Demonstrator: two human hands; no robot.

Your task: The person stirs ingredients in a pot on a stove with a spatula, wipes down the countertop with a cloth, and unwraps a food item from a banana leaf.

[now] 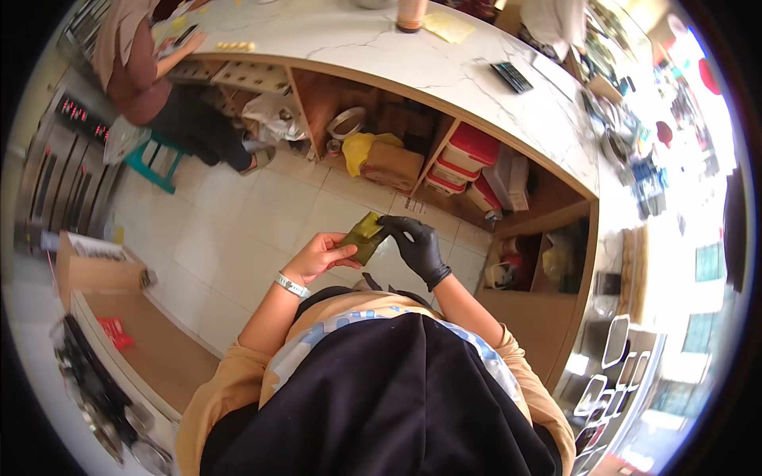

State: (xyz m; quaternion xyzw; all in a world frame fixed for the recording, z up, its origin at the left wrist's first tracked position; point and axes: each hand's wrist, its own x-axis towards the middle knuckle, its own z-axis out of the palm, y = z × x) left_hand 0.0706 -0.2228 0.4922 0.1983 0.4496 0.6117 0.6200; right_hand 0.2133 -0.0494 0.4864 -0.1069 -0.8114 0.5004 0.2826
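Observation:
A small, flat green packet (364, 239) is held up in front of my body, its upper part a brighter yellow-green. Whether it is a leaf wrap or a pouch, I cannot tell. My left hand (321, 255), bare with a pale band at the wrist, grips its lower left side between thumb and fingers. At its upper right corner, my right hand (414, 247) in a black glove pinches the edge, thumb and index finger close together. What is inside the packet is hidden.
Ahead runs a marble-topped counter (341, 36) with open shelves, holding red-lidded boxes (468, 149) and a yellow bag (369, 151). A calculator (511, 77) lies on top. Another person (143, 71) stands at the far left by a teal stool (159, 163). An oven (67, 159) is at left.

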